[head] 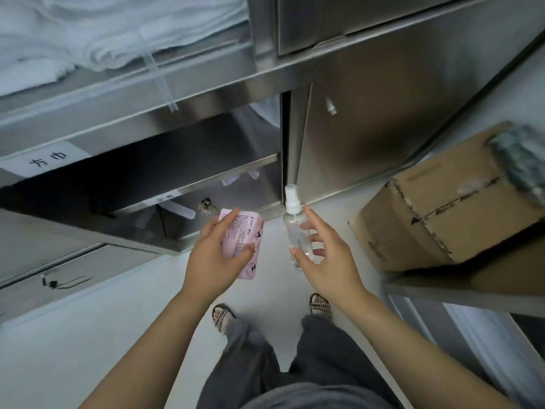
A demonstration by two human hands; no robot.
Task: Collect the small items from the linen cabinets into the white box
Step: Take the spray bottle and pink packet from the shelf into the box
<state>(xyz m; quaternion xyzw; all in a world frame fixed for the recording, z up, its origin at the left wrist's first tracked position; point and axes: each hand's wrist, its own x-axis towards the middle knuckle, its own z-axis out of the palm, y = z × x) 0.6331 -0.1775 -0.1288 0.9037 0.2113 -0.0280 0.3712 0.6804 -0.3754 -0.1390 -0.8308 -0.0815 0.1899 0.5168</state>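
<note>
My left hand (213, 255) grips a pink printed packet (246, 228), thumb and fingers wrapped around it. My right hand (327, 258) holds a clear spray bottle (296, 234) with a white pump top, upright, fingers spread along its side. Both hands hover in front of the open stainless linen cabinet (206, 134). On its low shelf lie a white tube-like item (182, 209) and a small dark bow clip (206, 203). No white box is in view.
Folded white towels (88, 39) fill the upper shelf. A cardboard box (442, 202) sits on a metal surface at right, with a grey cloth (522, 157) on it. A closed cabinet door (368, 119) stands ahead. My sandalled feet stand on pale floor (88, 335).
</note>
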